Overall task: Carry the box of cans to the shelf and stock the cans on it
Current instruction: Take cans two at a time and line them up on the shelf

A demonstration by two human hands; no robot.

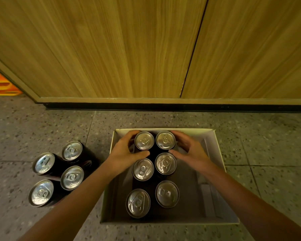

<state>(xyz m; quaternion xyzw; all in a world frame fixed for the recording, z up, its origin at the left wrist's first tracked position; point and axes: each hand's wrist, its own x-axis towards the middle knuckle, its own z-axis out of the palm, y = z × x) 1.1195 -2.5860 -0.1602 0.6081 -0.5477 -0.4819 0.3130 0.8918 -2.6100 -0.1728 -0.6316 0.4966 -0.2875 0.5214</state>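
Both arms reach into the box: left hand and right hand cupped around the far pair of cans

You see a grey speckled tile floor that carries everything. An open cardboard box stands on it near the wooden cabinet. Just left of the box, four upright cans stand in a close group on the floor.
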